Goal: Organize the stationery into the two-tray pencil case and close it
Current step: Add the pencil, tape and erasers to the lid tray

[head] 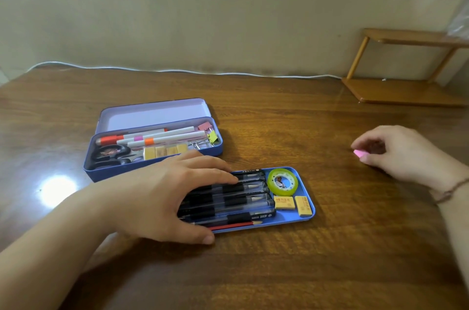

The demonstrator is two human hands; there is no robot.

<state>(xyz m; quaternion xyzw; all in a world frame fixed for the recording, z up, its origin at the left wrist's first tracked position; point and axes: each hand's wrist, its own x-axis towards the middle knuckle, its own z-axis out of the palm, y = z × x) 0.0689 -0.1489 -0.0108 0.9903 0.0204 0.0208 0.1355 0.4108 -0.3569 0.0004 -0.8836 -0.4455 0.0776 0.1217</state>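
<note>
The blue pencil case (152, 170) lies open at centre left with its lilac lid (152, 116) tipped back. It holds white markers, black scissors, several yellow erasers and binder clips. In front of it the loose blue tray (308, 215) rests on the table with black pens (243, 199), a red pencil, a green tape roll (283, 182) and two yellow erasers (291, 204). My left hand (165, 198) lies flat over the tray's left end and the pens. Far to the right, my right hand (396, 152) pinches a small pink eraser (359, 153) on the tabletop.
A wooden two-level shelf (406, 91) stands at the back right against the wall. A white cable (177, 71) runs along the table's back edge. The brown wooden table (279, 271) reflects a bright light spot at left.
</note>
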